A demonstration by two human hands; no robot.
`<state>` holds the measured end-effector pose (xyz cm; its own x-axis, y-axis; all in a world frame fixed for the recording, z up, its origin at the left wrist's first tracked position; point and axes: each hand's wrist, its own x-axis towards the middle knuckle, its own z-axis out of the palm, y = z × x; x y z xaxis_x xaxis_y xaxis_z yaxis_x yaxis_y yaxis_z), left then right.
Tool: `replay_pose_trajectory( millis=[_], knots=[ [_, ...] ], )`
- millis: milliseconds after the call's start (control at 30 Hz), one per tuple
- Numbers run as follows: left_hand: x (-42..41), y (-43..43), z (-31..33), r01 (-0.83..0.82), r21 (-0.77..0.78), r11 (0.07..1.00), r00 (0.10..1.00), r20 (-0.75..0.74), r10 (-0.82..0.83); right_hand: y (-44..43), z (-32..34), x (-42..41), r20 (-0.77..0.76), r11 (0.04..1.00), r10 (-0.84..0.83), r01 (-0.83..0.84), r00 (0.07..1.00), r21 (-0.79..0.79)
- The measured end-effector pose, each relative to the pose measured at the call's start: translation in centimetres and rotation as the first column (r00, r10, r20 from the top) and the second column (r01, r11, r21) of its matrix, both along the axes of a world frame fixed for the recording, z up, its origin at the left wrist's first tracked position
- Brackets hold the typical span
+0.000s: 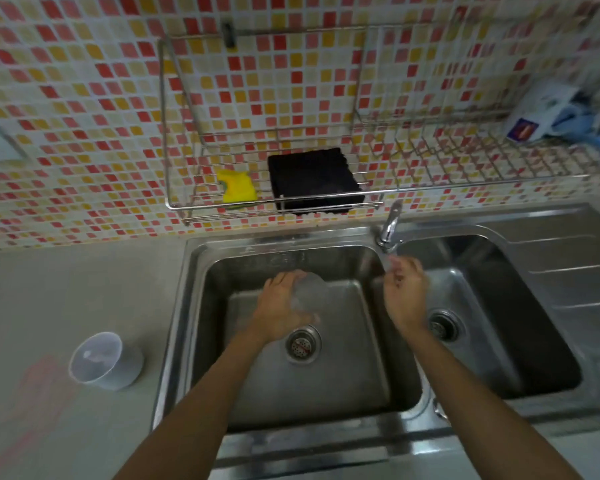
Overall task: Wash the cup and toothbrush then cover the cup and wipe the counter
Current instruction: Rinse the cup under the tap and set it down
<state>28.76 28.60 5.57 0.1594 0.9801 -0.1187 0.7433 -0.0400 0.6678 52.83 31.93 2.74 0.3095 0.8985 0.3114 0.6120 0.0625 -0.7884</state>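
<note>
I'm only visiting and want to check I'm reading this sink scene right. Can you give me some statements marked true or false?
1. The left hand holds a clear cup over the left basin. True.
2. The yellow sponge lies in the sink. False: it sits on the wire rack.
3. The right hand is near the faucet. True.
4. The grey container stands right of the sink. False: it stands on the counter left of it.
</note>
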Motion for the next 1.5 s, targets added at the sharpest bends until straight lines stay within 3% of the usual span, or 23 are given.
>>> replay_pose_trajectory(
  millis=[100,267,533,800,1067,1233,1400,1500],
  knots=[
    [3.7,1.5,-0.3,-0.052,-0.066,0.996,0.982,0.177,0.063,4.2,-1.5,3.3,-0.034,0.988,-0.083,0.078,0.996,-0.131],
    [8.3,3.7,-1.9,-0.073,-0.071,0.995,0.951,0.294,0.091,9.2,-3.3,5.1,0.029,0.941,0.165,-0.149,0.986,-0.303],
    [12.2,5.0,-4.1,-0.078,-0.084,0.993,0.92,0.378,0.105,11.7,-4.9,6.5,0.178,0.878,0.433,-0.368,0.884,-0.307],
    [13.6,5.2,-4.4,-0.103,-0.049,0.993,0.919,0.377,0.114,12.4,-6.0,6.9,0.086,0.832,0.526,-0.492,0.846,-0.255],
    [13.3,3.8,-4.6,-0.083,-0.074,0.994,0.953,0.285,0.101,12.8,-7.1,6.6,0.089,0.855,0.47,-0.428,0.878,-0.293],
    [12.5,3.6,-4.9,-0.317,-0.08,0.945,0.886,0.332,0.325,12.8,-7.0,6.3,0.08,0.855,0.457,-0.412,0.886,-0.316],
    [12.8,2.6,-6.0,-0.181,-0.083,0.98,0.947,0.255,0.196,13.0,-7.2,6.3,0.109,0.865,0.447,-0.398,0.888,-0.306],
    [12.9,3.0,-6.2,-0.266,-0.032,0.963,0.921,0.285,0.264,13.0,-7.3,6.2,0.13,0.875,0.435,-0.385,0.891,-0.293]
  ],
)
